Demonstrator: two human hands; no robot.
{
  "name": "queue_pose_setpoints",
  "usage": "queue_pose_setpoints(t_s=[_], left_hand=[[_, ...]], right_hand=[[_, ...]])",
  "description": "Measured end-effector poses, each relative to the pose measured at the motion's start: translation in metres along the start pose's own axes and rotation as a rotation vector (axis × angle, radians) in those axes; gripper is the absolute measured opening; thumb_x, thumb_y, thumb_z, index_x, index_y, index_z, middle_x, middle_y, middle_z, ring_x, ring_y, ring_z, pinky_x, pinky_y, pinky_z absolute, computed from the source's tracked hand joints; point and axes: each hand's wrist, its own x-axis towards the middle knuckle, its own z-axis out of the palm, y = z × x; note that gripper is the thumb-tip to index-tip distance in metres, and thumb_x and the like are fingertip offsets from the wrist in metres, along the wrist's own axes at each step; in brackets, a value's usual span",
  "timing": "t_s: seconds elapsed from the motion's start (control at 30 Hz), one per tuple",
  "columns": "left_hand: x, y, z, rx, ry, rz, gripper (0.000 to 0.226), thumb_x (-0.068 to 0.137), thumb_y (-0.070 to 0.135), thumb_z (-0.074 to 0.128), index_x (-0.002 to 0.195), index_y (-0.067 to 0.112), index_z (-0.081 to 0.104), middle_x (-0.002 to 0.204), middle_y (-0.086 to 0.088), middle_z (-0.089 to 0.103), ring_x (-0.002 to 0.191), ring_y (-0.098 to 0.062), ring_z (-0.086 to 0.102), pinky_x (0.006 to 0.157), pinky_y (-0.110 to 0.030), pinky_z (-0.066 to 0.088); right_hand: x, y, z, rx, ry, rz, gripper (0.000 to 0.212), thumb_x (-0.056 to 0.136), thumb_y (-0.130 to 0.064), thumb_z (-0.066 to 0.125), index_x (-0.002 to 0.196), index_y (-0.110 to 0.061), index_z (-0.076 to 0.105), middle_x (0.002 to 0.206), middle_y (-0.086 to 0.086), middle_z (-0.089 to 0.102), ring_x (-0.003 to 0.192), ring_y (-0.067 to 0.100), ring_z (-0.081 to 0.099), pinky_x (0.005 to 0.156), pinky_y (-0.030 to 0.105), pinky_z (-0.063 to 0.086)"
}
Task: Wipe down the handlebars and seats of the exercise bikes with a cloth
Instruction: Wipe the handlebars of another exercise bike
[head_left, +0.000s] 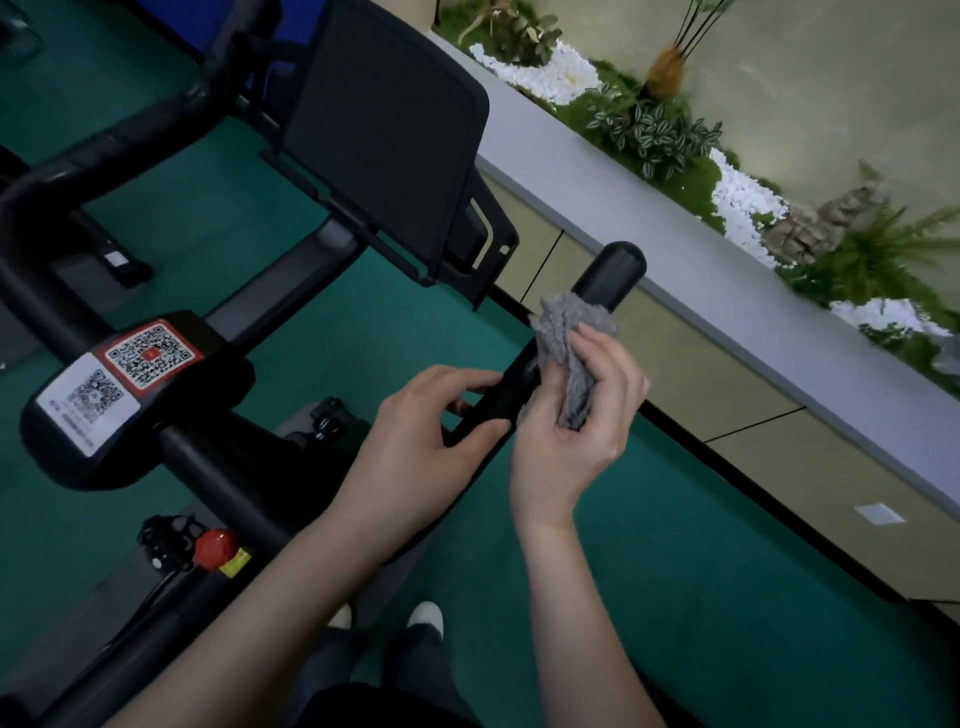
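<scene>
At 9 o'clock sits the bike's centre block with its QR code stickers (117, 374), and a red knob (215, 548) shows at 7 o'clock; the black screen (384, 130) tilts up at 12. Moving right, the left hand (415, 441) pinches the black handlebar (610, 275) just below the middle of the frame, thumb and fingers closed round the bar, a narrow grip that steadies it. Just beside it, toward 3 o'clock, the right hand (576, 415) holds a grey cloth (569, 353), bunched in the palm with fingers folded over it. The cloth looks soft, light and limp, so it is best taken in a gathered wad and wrapped round the bar. It lies pressed against the handlebar at the top of the right grip, its loose end spilling toward the bar's rounded tip at 1 o'clock. The bar itself appears stiff and smooth, likely slick.
</scene>
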Motion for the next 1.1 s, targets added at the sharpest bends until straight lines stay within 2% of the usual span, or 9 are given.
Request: queue_pose_setpoints(t_s=[0.1,0.3,0.37,0.47,0.57,0.7,0.87,0.93,1.1], left_hand=[[0.001,0.000,0.001,-0.008,0.009,-0.001,0.033,0.081,0.020,0.072,0.113,0.023,0.066,0.104,0.013,0.063,0.091,0.002,0.053,0.076,-0.002,0.037],[0.000,-0.001,0.002,-0.038,0.007,-0.005,0.030,0.082,0.023,0.071,0.109,0.032,0.065,0.101,0.021,0.061,0.094,0.004,0.055,0.075,-0.006,0.040],[-0.001,-0.003,0.002,-0.041,0.004,-0.005,0.030,0.082,0.024,0.071,0.111,0.032,0.065,0.101,0.022,0.061,0.095,0.003,0.056,0.078,-0.008,0.041],[-0.001,-0.004,0.002,-0.039,0.005,-0.006,0.032,0.081,0.023,0.071,0.111,0.032,0.065,0.101,0.021,0.061,0.095,0.002,0.057,0.081,-0.010,0.043],[0.000,-0.003,0.003,-0.052,0.009,-0.013,0.031,0.081,0.022,0.071,0.110,0.033,0.066,0.101,0.021,0.062,0.095,0.002,0.057,0.080,-0.011,0.043],[-0.001,-0.003,0.003,-0.061,0.010,-0.022,0.030,0.081,0.023,0.072,0.109,0.034,0.066,0.102,0.020,0.063,0.096,0.003,0.057,0.079,-0.006,0.041],[0.000,-0.004,0.003,-0.059,0.012,-0.028,0.030,0.080,0.023,0.072,0.107,0.035,0.066,0.101,0.021,0.062,0.096,0.003,0.057,0.077,-0.004,0.040],[0.000,-0.004,0.004,-0.057,0.017,-0.030,0.030,0.079,0.023,0.073,0.106,0.036,0.066,0.099,0.022,0.062,0.095,0.002,0.057,0.076,-0.007,0.042],[0.000,-0.003,0.003,-0.059,0.017,-0.029,0.032,0.079,0.021,0.074,0.104,0.038,0.065,0.100,0.022,0.063,0.095,0.003,0.057,0.078,-0.002,0.037]], right_hand=[[-0.004,-0.004,-0.003,0.065,0.018,0.119,0.013,0.086,0.007,0.058,0.098,0.007,0.062,0.102,0.013,0.059,0.099,0.023,0.056,0.092,0.026,0.041],[0.024,-0.006,0.006,0.136,0.140,0.270,0.015,0.086,0.010,0.057,0.100,0.006,0.061,0.102,0.019,0.058,0.101,0.019,0.056,0.093,0.024,0.044],[0.016,-0.009,0.004,0.172,0.137,0.318,0.017,0.088,0.006,0.056,0.102,-0.003,0.060,0.104,0.019,0.058,0.102,0.021,0.057,0.093,0.026,0.045],[0.000,-0.014,0.000,0.259,0.178,0.537,0.015,0.091,-0.005,0.056,0.102,-0.013,0.058,0.103,0.014,0.062,0.100,0.021,0.061,0.088,0.032,0.050],[0.008,-0.009,0.002,0.344,0.244,0.666,0.013,0.092,-0.004,0.056,0.101,-0.013,0.060,0.092,-0.004,0.064,0.087,0.004,0.063,0.076,0.018,0.050],[0.040,0.002,0.009,0.435,0.301,0.693,0.016,0.092,-0.002,0.055,0.098,-0.015,0.061,0.090,-0.004,0.064,0.083,0.001,0.063,0.074,0.016,0.049],[0.024,0.002,0.008,0.451,0.256,0.729,0.014,0.094,-0.008,0.055,0.096,-0.020,0.060,0.085,-0.011,0.065,0.079,0.001,0.062,0.070,0.015,0.048],[0.010,0.000,0.005,0.483,0.232,0.832,0.013,0.095,-0.009,0.054,0.094,-0.021,0.060,0.081,-0.015,0.066,0.078,0.003,0.063,0.070,0.016,0.048],[-0.007,-0.005,-0.001,0.737,0.125,1.225,0.010,0.096,-0.010,0.053,0.095,-0.013,0.062,0.082,-0.002,0.072,0.079,0.011,0.069,0.066,0.020,0.053]])
